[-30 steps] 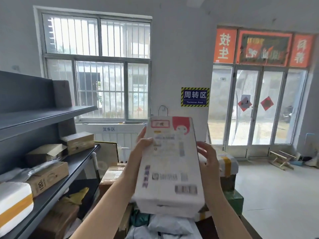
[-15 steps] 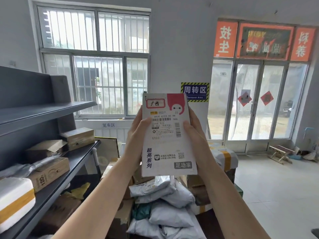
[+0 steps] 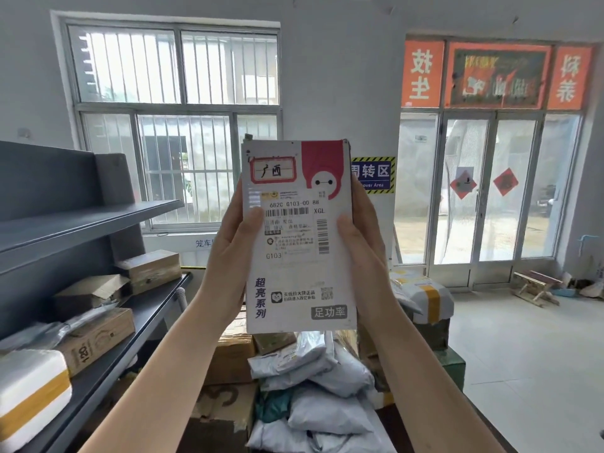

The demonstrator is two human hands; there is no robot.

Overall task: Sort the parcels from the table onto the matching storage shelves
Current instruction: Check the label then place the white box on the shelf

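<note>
Both hands are gripping a white box upright in front of the camera, label side facing the viewer. The left hand is clasping its left edge, thumb over the label, and the right hand is clasping the right edge. Below it, grey mail bags and cardboard cartons are lying heaped on the desk. Shelves holding brown boxes are standing at the left.
</note>
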